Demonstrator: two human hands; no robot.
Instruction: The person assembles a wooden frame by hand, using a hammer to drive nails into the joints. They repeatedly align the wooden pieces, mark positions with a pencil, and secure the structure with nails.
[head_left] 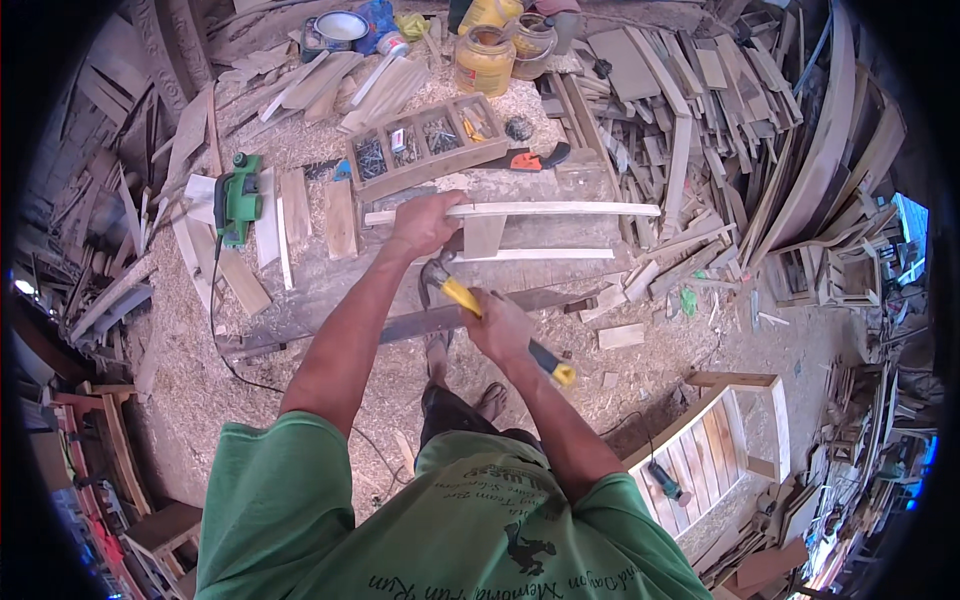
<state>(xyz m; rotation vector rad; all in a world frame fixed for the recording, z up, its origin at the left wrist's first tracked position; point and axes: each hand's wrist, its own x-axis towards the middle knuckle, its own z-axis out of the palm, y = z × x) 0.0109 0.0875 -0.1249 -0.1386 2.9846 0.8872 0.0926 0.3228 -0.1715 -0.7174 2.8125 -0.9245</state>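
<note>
My left hand (428, 222) is closed around a long, pale wooden strip (570, 209) near its left end. A short wooden block (484, 237) meets the strip's near side, just right of that hand. Below it a second pale strip (550, 254) lies along the wooden workbench (350, 295). In my right hand (498, 328) is a claw hammer (461, 296), gripped by its yellow and black handle. The hammer's head points up and left, close to my left wrist and above the bench's near part. Whether a nail is between my left fingers cannot be seen.
Behind the strip stands a divided wooden box (430, 145) of nails, with an orange-handled saw (530, 160) beside it. A green electric planer (239, 200) sits left, its cord trailing down. Scrap wood (690, 110) is piled right; a slatted wooden frame (705, 450) stands lower right.
</note>
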